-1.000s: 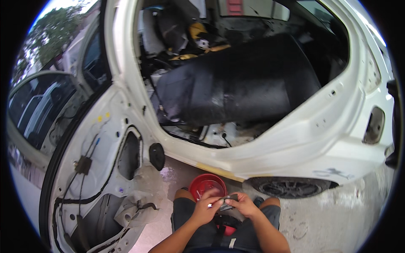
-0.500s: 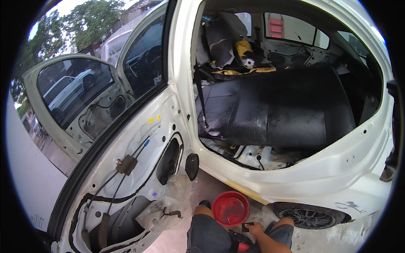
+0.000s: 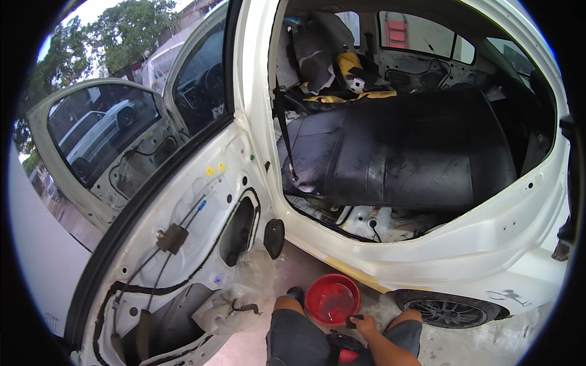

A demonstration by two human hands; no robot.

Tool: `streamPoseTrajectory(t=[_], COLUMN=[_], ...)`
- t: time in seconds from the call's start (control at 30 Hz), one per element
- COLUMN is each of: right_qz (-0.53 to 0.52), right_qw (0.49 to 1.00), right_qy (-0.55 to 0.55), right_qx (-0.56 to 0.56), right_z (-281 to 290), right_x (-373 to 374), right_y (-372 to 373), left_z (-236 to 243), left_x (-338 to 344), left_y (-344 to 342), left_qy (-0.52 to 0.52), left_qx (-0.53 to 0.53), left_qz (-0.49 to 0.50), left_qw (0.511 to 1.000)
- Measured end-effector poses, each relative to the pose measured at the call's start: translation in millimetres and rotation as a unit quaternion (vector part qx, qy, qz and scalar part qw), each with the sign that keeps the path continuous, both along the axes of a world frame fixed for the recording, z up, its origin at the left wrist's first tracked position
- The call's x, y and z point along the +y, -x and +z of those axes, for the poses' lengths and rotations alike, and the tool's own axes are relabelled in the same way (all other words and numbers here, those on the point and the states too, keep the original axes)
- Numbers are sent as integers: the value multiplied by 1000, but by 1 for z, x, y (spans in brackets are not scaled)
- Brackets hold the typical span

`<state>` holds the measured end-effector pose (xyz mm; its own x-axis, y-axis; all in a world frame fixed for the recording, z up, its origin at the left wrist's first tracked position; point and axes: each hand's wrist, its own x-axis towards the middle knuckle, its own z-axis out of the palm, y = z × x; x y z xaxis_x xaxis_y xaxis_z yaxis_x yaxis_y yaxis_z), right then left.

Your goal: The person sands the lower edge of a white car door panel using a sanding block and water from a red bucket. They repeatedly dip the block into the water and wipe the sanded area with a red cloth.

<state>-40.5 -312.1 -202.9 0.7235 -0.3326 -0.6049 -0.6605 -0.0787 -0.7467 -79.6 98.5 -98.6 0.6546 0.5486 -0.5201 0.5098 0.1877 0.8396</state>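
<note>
My right hand [image 3: 367,329] is low in the picture, between my knees, fingers closed on a small dark flat pad [image 3: 354,321]. It is just right of a red bucket [image 3: 316,293], which stands on the ground below the car's yellow-marked sill [image 3: 351,271] and has liquid in it. My left hand is not in view. Under my arm and thighs something dark and red shows, partly hidden.
The stripped white rear door [image 3: 183,268] hangs open at the left, plastic sheeting [image 3: 229,305] dangling from it. A black seat piece [image 3: 427,152] lies in the cabin among foam scraps. The rear wheel [image 3: 448,311] sits low right. Another white car shows beyond the door glass.
A second ago both my hands held the dark pad together; now only my right hand has it, and my left has left the view. The scene has shifted down and right as my head moved.
</note>
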Motion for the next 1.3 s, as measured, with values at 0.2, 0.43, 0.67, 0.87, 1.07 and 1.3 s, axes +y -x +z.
streamPoseTrajectory(t=[0.2,0.43,0.67,0.87,1.07,1.3], right_qz=[21,-19,-13,-23,-14,-43], right_qw=[999,996,997,995,998,996], right_qy=[-11,-51,-39,-64,-14,-46], right_qx=[-42,-67,-66,-72,-56,-60], right_z=[-15,-25,-26,-29,-31,-36], right_x=[-4,7,2,-2,-1,-1], right_y=[0,-6,-6,-3,-1,-5], left_z=[-3,-3,-5,-5,-4,-4], left_x=[-3,-7,-14,-25,-29,-26], left_y=[-7,-16,-30,-49,-52,-44], left_qy=[-14,-28,-42,-54,-59,-63], left_qx=[-10,-17,-30,-40,-46,-60], left_qz=[-13,-36,-62,-92,-112,-129], left_qw=[1000,999,997,993,991,988])
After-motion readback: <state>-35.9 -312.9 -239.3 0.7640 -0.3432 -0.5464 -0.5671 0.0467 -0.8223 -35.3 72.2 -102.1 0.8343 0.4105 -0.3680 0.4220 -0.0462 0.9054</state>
